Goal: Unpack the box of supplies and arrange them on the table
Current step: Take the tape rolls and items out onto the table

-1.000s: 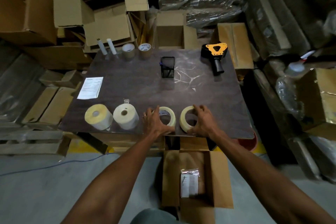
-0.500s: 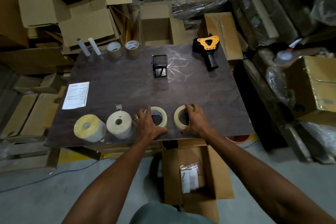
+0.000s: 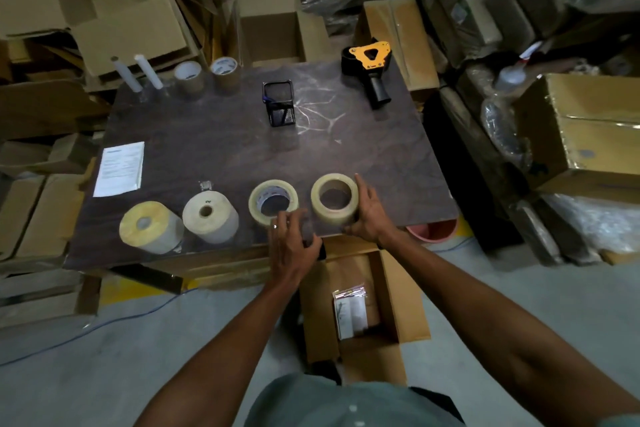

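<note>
The dark table (image 3: 225, 149) has a row along its front edge: two thick label rolls (image 3: 149, 229) (image 3: 211, 218) and two clear tape rolls. My right hand (image 3: 367, 215) holds the right tape roll (image 3: 332, 215), fingers along its right side and thumb at its front base. My left hand (image 3: 294, 243) hovers blurred over the table's front edge, just in front of the left tape roll (image 3: 256, 208), holding nothing. The open cardboard box (image 3: 391, 288) sits on the floor below, with a small packet (image 3: 349, 315) inside.
Further back on the table are a paper sheet (image 3: 119, 168), a black mesh pen holder (image 3: 278, 107), a yellow-black tape dispenser (image 3: 370, 62), two brown tape rolls (image 3: 188, 78) (image 3: 225, 71) and two white tubes (image 3: 126, 74) (image 3: 149, 71). Stacked cartons and wrapped bundles surround the table.
My left hand has let go of the left tape roll and drawn back toward me. My right hand stays on the right roll. The camera view has shifted slightly.
</note>
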### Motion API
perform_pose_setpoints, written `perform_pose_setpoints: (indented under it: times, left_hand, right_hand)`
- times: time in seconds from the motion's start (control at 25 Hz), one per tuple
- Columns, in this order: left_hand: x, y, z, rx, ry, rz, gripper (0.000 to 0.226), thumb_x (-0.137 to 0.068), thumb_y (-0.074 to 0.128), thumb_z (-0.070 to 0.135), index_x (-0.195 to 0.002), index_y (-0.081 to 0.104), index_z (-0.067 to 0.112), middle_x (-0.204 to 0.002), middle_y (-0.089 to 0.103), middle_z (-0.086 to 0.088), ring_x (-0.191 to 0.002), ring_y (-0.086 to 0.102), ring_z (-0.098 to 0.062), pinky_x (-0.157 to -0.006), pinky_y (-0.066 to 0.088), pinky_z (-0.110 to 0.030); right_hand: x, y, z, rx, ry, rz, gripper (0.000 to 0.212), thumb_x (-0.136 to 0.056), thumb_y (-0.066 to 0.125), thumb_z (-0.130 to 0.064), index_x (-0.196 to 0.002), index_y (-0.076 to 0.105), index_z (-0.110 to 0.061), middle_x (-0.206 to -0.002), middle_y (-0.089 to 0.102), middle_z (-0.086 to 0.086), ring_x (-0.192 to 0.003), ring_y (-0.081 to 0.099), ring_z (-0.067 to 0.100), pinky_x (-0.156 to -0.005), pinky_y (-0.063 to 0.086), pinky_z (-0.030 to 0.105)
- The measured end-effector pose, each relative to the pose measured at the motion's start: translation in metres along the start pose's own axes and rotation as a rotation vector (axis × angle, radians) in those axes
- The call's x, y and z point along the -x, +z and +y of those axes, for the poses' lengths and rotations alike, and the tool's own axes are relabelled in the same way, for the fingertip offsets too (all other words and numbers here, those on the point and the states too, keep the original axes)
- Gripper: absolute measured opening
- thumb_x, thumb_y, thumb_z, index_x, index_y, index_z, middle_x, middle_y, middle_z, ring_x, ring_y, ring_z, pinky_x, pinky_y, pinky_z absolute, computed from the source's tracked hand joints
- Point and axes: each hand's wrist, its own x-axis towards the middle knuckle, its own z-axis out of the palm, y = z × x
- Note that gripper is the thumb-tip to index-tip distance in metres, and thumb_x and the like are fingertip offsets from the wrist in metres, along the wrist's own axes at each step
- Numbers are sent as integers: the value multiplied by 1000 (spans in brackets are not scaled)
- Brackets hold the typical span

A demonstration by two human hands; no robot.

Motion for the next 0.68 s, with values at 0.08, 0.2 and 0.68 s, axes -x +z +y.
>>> perform_pose_setpoints:
  times: [0.08, 0.2, 0.68]
  left_hand:
    - [24, 13, 0, 81, -45, -106, 44, -74, 66, 29, -116, 55, 25, -106, 52, 3, -96, 56, -18, -80, 52, -37]
    - [61, 33, 2, 191, -82, -253, 40, -78, 70, 21, -115, 57, 25, -99, 53, 6, -92, 58, -17, -76, 53, -35]
    - [195, 134, 56, 255, -386, -408, 24, -89, 58, 23, -112, 65, 22, -105, 69, 0, -94, 65, -16, -83, 56, -35]
  right_hand:
    - [17, -1, 14, -53, 10, 22, 120, -70, 84, -21, -157, 0, -19, -153, 24, 16, -138, 34, 34, -113, 34, 41]
    - [49, -5, 33, -123, 0, 91, 94, -77, 75, -22, -153, 19, -20, -149, 35, 12, -134, 42, 29, -110, 41, 44]
    - [162, 50, 200, -258, 188, -118, 39, -76, 69, -21, -113, 58, -14, -99, 67, 5, -89, 65, 26, -80, 55, 45]
